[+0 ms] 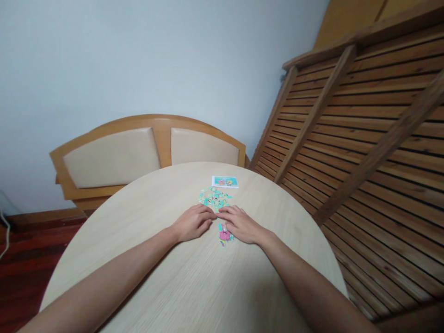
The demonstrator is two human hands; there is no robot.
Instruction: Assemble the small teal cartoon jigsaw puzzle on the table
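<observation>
My left hand [194, 223] rests on the table with its fingers stretched out and its thumb apart. Its fingertips meet those of my right hand [242, 225] at the near edge of a heap of loose jigsaw puzzle pieces [213, 197], mostly teal and pale green. The right hand's fingers are also extended, and its thumb lies by a small joined section of puzzle [225, 234] in pink, teal and a bit of yellow. Part of that section is hidden under the right hand. No piece shows clearly between the fingertips.
A picture card [225, 181] with pink and yellow figures on teal lies beyond the heap. The round wooden table [156, 286] has a curved edge. Behind it stands a padded wooden headboard [114, 157]; a slatted wooden panel [347, 134] leans at the right.
</observation>
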